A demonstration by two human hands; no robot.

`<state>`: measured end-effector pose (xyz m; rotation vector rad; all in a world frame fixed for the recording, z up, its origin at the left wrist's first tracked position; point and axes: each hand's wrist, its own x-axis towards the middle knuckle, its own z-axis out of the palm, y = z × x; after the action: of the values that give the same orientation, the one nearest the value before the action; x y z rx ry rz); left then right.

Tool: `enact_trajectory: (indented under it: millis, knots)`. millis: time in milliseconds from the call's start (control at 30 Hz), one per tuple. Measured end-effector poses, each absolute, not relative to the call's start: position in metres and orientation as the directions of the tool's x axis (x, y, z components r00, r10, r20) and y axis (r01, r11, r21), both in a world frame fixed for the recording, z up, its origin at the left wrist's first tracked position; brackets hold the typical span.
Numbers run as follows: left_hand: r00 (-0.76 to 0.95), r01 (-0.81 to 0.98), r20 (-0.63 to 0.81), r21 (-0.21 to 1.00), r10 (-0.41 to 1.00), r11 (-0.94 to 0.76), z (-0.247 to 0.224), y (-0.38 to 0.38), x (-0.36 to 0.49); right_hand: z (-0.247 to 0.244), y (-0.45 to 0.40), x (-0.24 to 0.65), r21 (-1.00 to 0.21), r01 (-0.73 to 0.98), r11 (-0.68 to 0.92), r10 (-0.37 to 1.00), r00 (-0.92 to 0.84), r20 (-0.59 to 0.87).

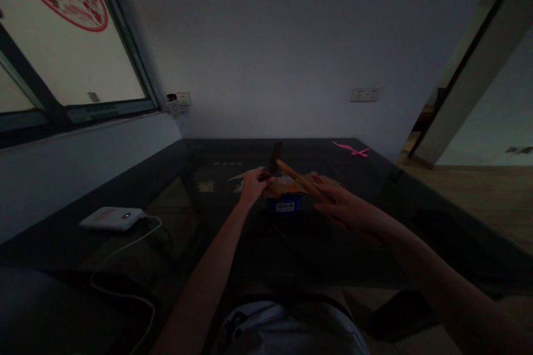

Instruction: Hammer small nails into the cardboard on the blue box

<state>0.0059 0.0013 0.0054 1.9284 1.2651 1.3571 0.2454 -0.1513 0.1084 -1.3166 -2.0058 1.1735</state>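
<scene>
My right hand (343, 205) is wrapped round the wooden handle of a hammer (300, 179). The dark hammer head stands at the far end of the handle, just beyond my left hand. Beneath the hammer, crumpled brown paper (283, 187) lies over a blue box (285, 204) with a white label on its front. My left hand (253, 186) is at the left edge of the paper, thumb and fingers pinched together. Dim light hides what those fingers hold. The paper spreads out to the right, partly behind my right hand.
A white power bank (112, 218) with a white cable lies on the left of the dark, glossy table (225, 233). At the back right rests a pink ribbon (353, 150). A wall (266, 66) with sockets (366, 94) bounds the far side; a window is on the left.
</scene>
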Motion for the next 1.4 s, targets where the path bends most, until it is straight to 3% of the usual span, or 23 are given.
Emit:
enact_trajectory:
  millis: [600,1200,1400]
  knots:
    - [0.199,0.423,0.487,0.74,0.851,-0.523,0.01,0.003,-0.002,0.105,-0.149,0.248,-0.869,0.461,0.18,0.915,-0.403,-0.024]
    - [0.165,0.434,0.499,0.738,0.851,-0.516,0.015,-0.003,0.001,0.101,-0.151,0.249,-0.854,0.496,0.158,0.924,-0.38,-0.05]
    - [0.111,0.369,0.469,0.799,0.876,-0.474,0.017,-0.007,0.003,0.091,-0.152,0.251,-0.869,0.487,0.085,0.918,-0.377,-0.122]
